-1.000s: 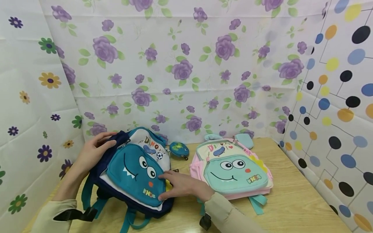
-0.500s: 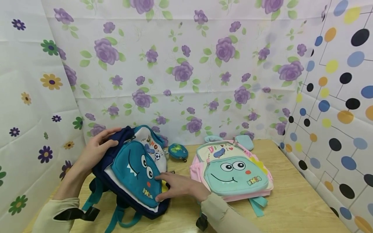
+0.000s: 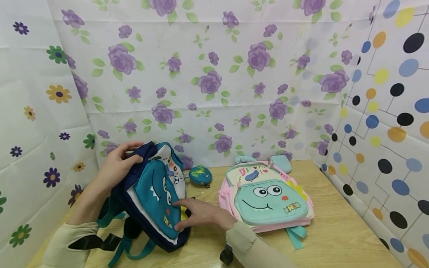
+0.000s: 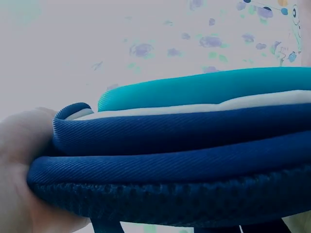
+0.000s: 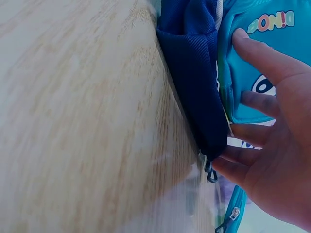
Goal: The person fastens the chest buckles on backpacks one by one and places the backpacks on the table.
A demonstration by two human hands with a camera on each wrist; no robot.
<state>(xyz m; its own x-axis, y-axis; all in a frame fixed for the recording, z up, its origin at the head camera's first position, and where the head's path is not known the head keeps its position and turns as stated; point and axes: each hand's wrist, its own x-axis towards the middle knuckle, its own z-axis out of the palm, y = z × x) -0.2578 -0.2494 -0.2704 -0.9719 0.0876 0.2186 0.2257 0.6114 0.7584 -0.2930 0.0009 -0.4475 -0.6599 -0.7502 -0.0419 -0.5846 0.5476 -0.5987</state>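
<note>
- Head view: navy-and-teal fabric backpack (image 3: 157,201) w/ dino-face front pocket is on L part of pale wood-grain tabletop (image 3: 338,227); tilted, its L side up, R lower edge down by the wood.
- My L hand (image 3: 118,165): grasping the raised navy side near the top; fingertips partly hidden, so can't tell how deep the hold goes.
- My R hand (image 3: 204,214): not clenched; thumb rests on the teal pocket, other fingers fairly straight along the low side. Steadying contact, imo, not a real grasp.
- Step in hand, my read: propping the pack up on its edge. L prob. takes the lifting, R braces.
- To do it well: L hold should take the padded body, not just loose outer cloth. Soft fabric will prob. fold/sag otherwise.
- R pressure: light + spread; a hard push on the pocket could dent it or slide the low edge.
- R wrist view: small black zipper pull (image 5: 211,174) right by my fingers; best not to snag it.
- Watch the looped teal webbing strap (image 3: 126,243) underneath; could get trapped.
- Leave room for the round teal zip pouch (image 3: 200,175) behind + pink-and-mint fabric backpack (image 3: 273,203) to the R.
</note>
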